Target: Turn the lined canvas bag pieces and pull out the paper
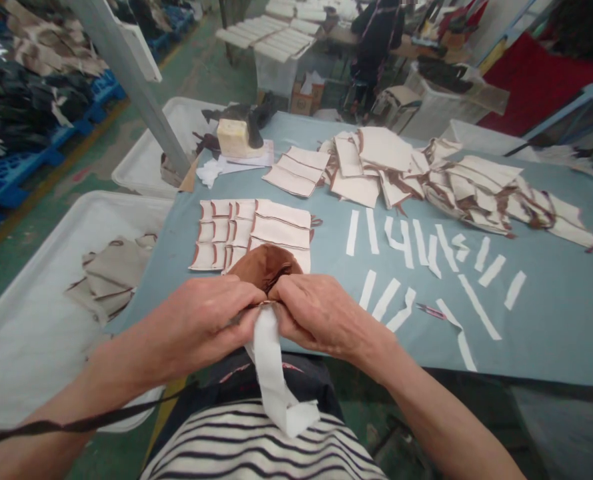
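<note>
My left hand [203, 320] and my right hand [321, 313] meet at the near edge of the blue-grey table [551, 313]. Both pinch a folded brown leather piece [263, 265] that rises between their fingertips. A white strip [273, 373] hangs down from the pinch toward my striped shirt. Just beyond the hands lies a neat stack of cream pieces with brown edges [256, 233].
Several loose white strips [426, 253] lie to the right. A jumbled pile of cream pieces [446, 180] spreads across the far side. A cream block [233, 138] stands at the far left. White trays [31, 313] sit left of the table. A person works at the back [376, 40].
</note>
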The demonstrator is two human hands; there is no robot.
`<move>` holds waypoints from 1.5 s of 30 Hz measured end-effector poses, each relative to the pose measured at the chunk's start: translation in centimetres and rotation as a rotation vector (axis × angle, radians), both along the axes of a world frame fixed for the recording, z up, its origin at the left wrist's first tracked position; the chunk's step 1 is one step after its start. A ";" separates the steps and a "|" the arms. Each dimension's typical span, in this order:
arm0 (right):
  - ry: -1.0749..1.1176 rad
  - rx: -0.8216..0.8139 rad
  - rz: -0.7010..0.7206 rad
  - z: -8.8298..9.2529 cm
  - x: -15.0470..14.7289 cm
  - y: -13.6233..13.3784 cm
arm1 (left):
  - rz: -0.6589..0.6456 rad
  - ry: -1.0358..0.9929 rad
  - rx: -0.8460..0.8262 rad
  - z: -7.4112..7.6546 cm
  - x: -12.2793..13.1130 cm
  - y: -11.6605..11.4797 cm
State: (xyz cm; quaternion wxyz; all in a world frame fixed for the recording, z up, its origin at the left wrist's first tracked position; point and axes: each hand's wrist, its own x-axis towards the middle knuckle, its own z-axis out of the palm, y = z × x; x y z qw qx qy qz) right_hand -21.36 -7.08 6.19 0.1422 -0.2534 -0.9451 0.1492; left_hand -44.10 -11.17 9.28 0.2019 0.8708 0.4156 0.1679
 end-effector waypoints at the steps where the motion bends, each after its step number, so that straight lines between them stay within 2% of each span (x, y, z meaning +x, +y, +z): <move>1: -0.028 0.010 -0.011 -0.4 -0.1 -0.1 | -0.003 0.062 0.048 -0.4 0.0 0.1; 4: -0.058 0.014 -0.052 -1.7 -0.3 -0.2 | 0.020 0.128 0.103 -1.6 0.5 0.5; 8: 0.054 -0.038 -0.067 -2.4 0.1 -0.5 | 0.058 -0.100 -0.086 -2.2 1.3 1.1; 11: 0.163 -0.131 -0.056 -1.4 0.9 -0.9 | 0.061 -0.203 -0.135 -1.6 1.6 1.0; 15: 0.261 -0.317 -0.076 0.7 1.4 -1.5 | 0.018 -0.227 -0.122 -0.4 1.5 0.4; 20: 0.342 -0.387 -0.187 1.8 0.4 -1.9 | 0.024 -0.241 0.022 0.4 1.4 -0.4; 25: 0.434 -0.578 -0.263 2.0 -0.6 -2.2 | 0.103 -0.258 0.209 0.0 1.3 -1.1; 28: 0.516 -0.706 -0.270 1.8 -1.0 -2.5 | 0.101 -0.277 0.268 -0.3 1.3 -1.3; 30: 0.577 -0.806 -0.286 1.7 -1.2 -2.8 | 0.060 -0.284 0.314 -0.4 1.2 -1.2; 35: 0.680 -1.162 -0.284 1.6 -1.0 -3.5 | -0.143 -0.248 0.425 -0.9 0.6 -0.9; 37: 0.702 -1.259 -0.275 1.6 -0.8 -3.5 | -0.176 -0.215 0.452 -1.3 0.5 -0.8; 41: 0.692 -1.240 -0.294 1.6 -0.5 -3.2 | -0.149 -0.299 0.358 -1.6 0.7 -1.0; 43: 0.663 -1.172 -0.271 1.7 -0.2 -3.1 | -0.066 -0.317 0.218 -1.2 0.8 -1.3; 45: 0.628 -1.024 -0.237 1.9 0.3 -3.0 | 0.034 -0.285 0.050 -0.4 0.7 -1.5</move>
